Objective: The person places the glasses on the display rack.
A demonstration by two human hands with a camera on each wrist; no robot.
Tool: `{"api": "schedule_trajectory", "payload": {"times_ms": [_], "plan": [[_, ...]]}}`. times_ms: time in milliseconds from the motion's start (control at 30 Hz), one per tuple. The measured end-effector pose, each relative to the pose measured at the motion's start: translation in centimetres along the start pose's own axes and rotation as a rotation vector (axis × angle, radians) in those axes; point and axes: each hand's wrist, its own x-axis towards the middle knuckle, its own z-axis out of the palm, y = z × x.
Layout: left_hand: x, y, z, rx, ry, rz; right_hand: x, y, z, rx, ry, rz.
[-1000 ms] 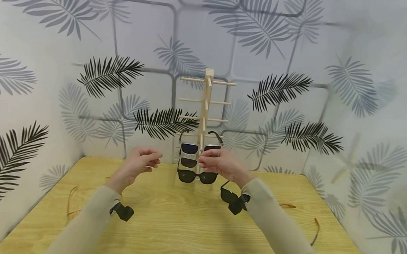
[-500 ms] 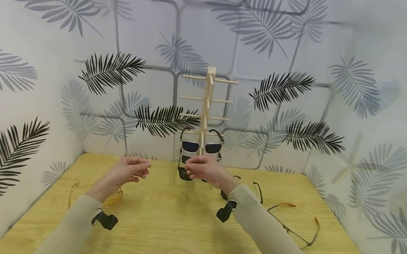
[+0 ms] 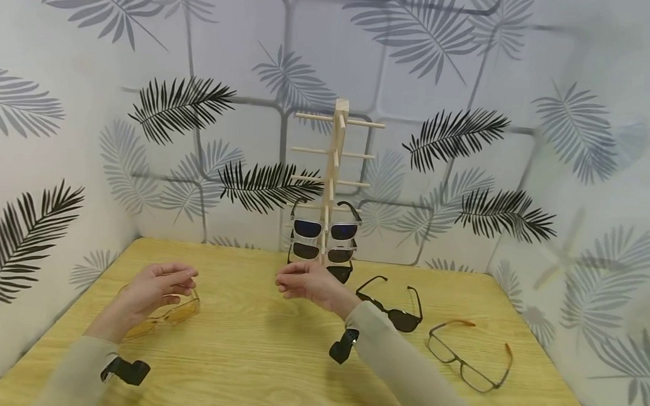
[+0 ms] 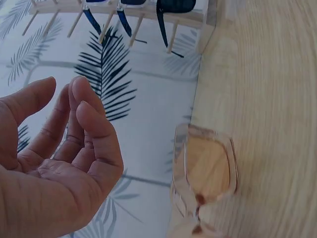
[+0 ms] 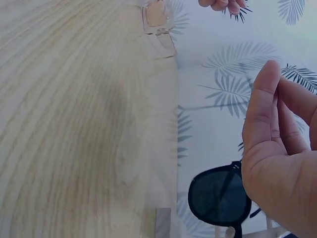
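My left hand [image 3: 152, 292] hovers above the amber-tinted glasses [image 3: 183, 311] on the left of the table; its fingers are loosely curled with nothing in them, the thumb apart. These glasses also show in the left wrist view, lens [image 4: 208, 168] facing the camera. My right hand [image 3: 316, 287] is in front of the wooden eyewear rack [image 3: 335, 143], fingertips close to the thumb, nothing seen between them. On the rack hang clear-framed sunglasses [image 3: 307, 229], a second pair [image 3: 305, 251] below, and black sunglasses [image 5: 220, 196] lowest, partly hidden by my right hand in the head view.
Another pair of black sunglasses [image 3: 404, 320] lies right of the rack on the wooden table [image 3: 252, 369]. Farther right are thin-framed eyeglasses [image 3: 462, 361] with brown temple tips. Leaf-patterned walls [image 3: 244, 48] enclose the table at the back and sides.
Both hands have moved left and down, away from the rack; the left has come over the amber glasses. The head view has tilted slightly downward. The glasses on the rack stay in place.
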Motion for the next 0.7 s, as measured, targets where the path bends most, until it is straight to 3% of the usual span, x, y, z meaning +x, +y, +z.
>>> {"api": "schedule_trajectory", "payload": {"times_ms": [367, 567, 700], "plan": [[-1.9, -1.2, -3.8, 0.029, 0.039, -0.045, 2.0, 2.0, 2.2, -0.091, -0.069, 0.035], [-2.4, -1.8, -5.4, 0.074, 0.017, -0.064, 3.6, 3.3, 3.3, -0.141, -0.107, 0.044], [-2.7, -2.5, -6.6, 0.108, -0.032, -0.07, 4.5, 3.8, 4.4, -0.155, -0.089, 0.059]]}}
